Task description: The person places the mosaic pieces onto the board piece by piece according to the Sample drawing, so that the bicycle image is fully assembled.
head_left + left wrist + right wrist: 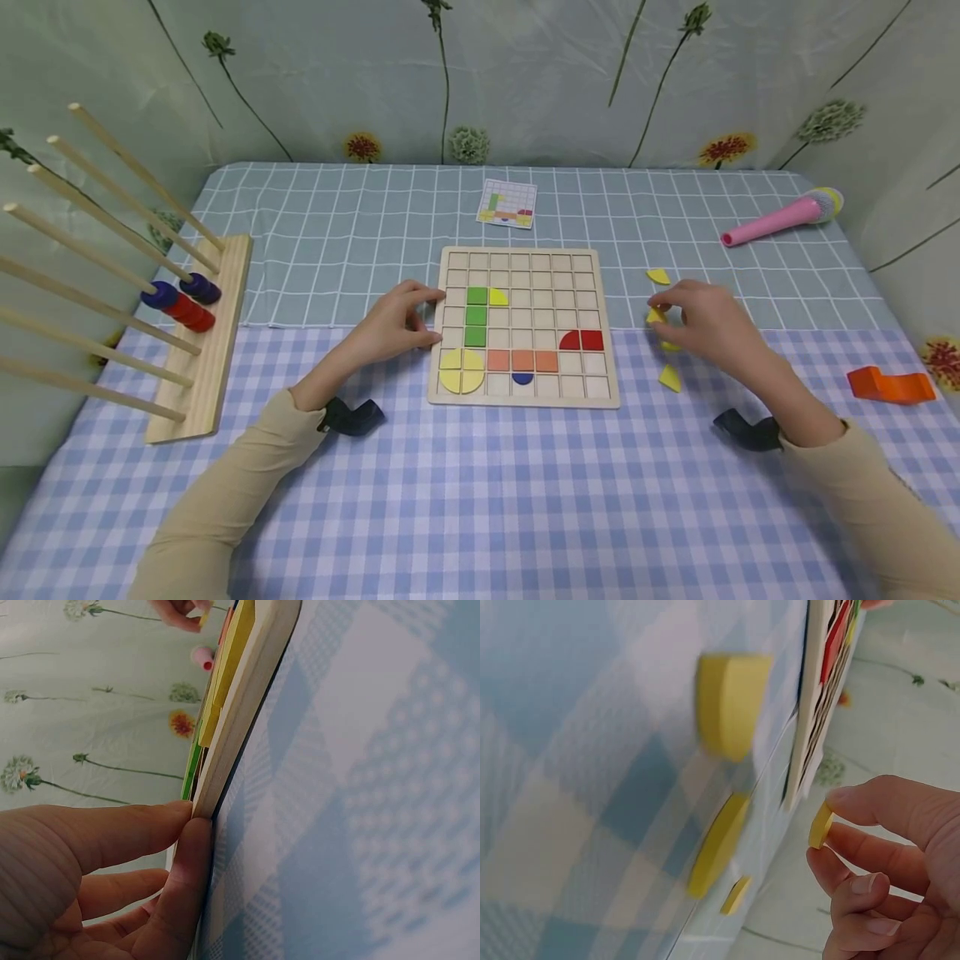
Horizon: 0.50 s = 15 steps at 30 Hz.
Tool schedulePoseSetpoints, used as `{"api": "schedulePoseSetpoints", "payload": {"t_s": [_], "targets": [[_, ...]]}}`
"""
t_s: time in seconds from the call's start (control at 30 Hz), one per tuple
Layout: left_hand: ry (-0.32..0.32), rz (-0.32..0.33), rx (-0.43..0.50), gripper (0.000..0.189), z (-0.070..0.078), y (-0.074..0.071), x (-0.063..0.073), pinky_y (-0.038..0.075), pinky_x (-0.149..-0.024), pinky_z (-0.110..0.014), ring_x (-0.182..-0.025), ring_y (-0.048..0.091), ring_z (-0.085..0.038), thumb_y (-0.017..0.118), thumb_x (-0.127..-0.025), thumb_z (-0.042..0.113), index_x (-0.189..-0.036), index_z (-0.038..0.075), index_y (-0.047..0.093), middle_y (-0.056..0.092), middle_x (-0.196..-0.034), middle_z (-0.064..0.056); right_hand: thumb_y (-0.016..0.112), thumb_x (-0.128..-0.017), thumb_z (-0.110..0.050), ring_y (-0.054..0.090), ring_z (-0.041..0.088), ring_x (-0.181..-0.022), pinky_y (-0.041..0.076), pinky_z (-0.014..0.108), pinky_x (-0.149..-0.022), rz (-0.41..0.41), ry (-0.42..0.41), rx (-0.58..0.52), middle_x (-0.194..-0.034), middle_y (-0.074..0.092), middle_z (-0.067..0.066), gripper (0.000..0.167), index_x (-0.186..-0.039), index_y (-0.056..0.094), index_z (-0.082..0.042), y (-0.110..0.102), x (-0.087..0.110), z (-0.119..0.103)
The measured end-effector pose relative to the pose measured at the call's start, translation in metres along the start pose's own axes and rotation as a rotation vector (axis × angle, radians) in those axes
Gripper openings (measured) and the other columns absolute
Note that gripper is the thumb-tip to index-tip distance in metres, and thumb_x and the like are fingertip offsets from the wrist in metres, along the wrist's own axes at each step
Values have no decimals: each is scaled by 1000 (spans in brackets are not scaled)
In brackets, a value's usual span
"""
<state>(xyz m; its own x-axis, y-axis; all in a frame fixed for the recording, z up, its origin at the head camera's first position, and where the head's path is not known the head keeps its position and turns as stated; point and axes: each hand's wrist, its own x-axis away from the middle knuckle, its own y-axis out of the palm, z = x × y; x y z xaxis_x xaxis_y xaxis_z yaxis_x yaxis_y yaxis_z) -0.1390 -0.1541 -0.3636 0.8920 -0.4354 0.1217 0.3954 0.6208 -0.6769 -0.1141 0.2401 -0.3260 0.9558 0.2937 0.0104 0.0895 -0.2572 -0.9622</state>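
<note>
My left hand (388, 323) holds the left edge of a square wooden grid board (540, 283), thumb and finger at its rim (244, 712). On the board lie green squares (476, 317), a yellow quarter (497, 297), a yellow circle of quarter pieces (461, 371), orange squares (522, 361), a blue half-circle (522, 378) and red pieces (592, 340). To the board's right, my right hand (701, 321) pinches a yellow quarter-circle piece (821, 825) between thumb and fingers. Loose yellow pieces (670, 378) lie on the cloth around that hand, one (658, 276) beyond it.
Behind the board lies a pattern card (507, 203). A wooden peg stand (225, 333) with blue and red rings (191, 312) is at the left. A pink toy microphone (780, 218) and an orange curved block (891, 387) lie at the right.
</note>
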Motion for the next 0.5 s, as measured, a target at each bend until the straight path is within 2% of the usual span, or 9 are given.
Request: {"api": "schedulePoseSetpoints", "payload": {"t_s": [0.13,0.37,0.5], "targets": [[-6,-4,2,62,1,0,0,48,-60,-23,-71,57,-14,73,-79,9,-136,2,47,48,-125,-15,71,-77,-10,48,19,-67,36,26,-56,28,-49,5,-90,67,15,26,-101,70,-1,2,5,-7],[-7,0,-5,62,2,-1,-1,46,-60,-21,-71,57,-15,73,-79,10,-136,2,48,49,-123,-14,69,-80,-12,56,22,-78,49,34,-66,-27,-52,5,-94,67,13,25,-103,69,-2,7,7,-19],[-1,-2,-6,62,2,-1,-1,46,-60,-21,-71,57,-14,73,-79,10,-135,2,48,49,-124,-14,70,-79,-11,59,24,-83,52,40,-72,-34,-75,-18,-95,68,13,25,-103,70,-2,10,9,-25]]}}
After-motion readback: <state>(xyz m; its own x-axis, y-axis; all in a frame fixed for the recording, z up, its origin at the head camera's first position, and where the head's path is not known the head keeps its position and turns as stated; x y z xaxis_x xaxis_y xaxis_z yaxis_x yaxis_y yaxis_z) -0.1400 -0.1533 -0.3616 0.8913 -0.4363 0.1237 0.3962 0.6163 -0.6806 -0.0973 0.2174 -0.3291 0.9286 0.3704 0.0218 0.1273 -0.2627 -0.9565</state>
